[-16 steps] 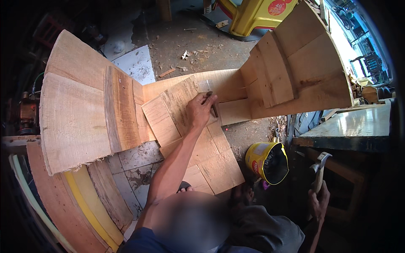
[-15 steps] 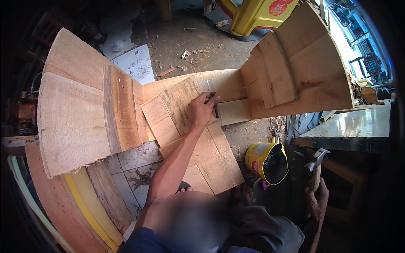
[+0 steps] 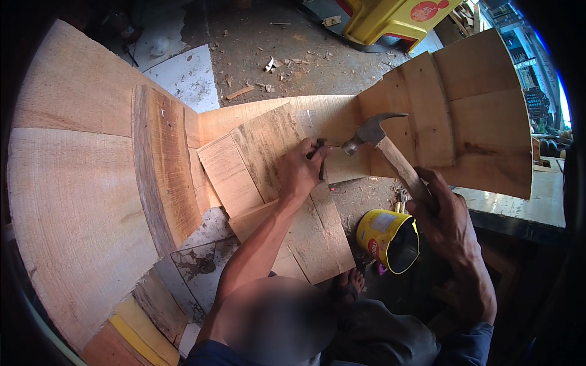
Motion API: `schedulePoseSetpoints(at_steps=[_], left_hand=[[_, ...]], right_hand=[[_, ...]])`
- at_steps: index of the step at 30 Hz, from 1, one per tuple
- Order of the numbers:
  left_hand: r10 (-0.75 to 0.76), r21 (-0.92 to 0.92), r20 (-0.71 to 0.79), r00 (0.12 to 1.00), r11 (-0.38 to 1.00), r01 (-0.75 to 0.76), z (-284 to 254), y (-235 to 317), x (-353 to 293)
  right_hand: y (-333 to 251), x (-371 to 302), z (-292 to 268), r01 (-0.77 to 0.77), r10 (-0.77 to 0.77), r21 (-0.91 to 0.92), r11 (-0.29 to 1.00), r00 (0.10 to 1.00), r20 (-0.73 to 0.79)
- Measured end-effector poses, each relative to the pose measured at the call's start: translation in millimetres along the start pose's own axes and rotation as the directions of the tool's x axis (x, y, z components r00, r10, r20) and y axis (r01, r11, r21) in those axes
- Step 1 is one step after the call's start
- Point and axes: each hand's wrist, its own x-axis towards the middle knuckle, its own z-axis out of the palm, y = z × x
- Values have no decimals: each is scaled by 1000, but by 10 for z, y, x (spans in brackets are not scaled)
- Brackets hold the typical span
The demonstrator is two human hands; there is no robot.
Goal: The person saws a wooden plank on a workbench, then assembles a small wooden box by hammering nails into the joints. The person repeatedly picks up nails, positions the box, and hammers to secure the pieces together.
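Note:
My left hand [image 3: 299, 169] is closed in a pinch on a thin nail [image 3: 331, 146], which points toward the right. A small dark piece [image 3: 322, 166] shows beside those fingers; its kind is unclear. My left wrist lies over a panel of joined boards [image 3: 264, 146] with dark stains. In my right hand [image 3: 442, 213] is a claw hammer [image 3: 400, 163], gripped by its wooden handle. The hammer's face is close to the nail, with its claw turned up and right. Behind it a long board [image 3: 332, 113] spans between two large wooden panels, one left [image 3: 73, 183] and one right [image 3: 488, 104].
A yellow bucket [image 3: 375, 235] stands below the boards, left of my right forearm. Beyond the work is a yellow plastic stool [image 3: 381, 24]. Wood scraps [image 3: 240, 93] and shavings litter the floor. A bench top [image 3: 519, 204] is at the right, and curved planks [image 3: 143, 332] lie lower left.
My right hand has swung the hammer up and left from low at the right, to beside my left hand. The view has shifted, with the left panel appearing larger.

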Motion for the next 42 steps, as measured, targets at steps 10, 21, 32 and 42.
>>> schedulePoseSetpoints(at_steps=[10,21,32,42], left_hand=[[-168,-87,23,986,982,169,-89,150,-37],[-191,45,64,979,981,189,-156,145,9],[-134,42,127,983,991,130,-31,343,-48],[-100,99,61,993,991,93,-8,141,-28]], right_hand=[[-311,973,182,190,-204,-211,959,978,-50],[-386,1310,185,237,-218,-563,792,971,102],[-361,1244,13,165,-195,-406,899,980,-33],[-290,1283,163,70,-61,-387,920,998,36]])
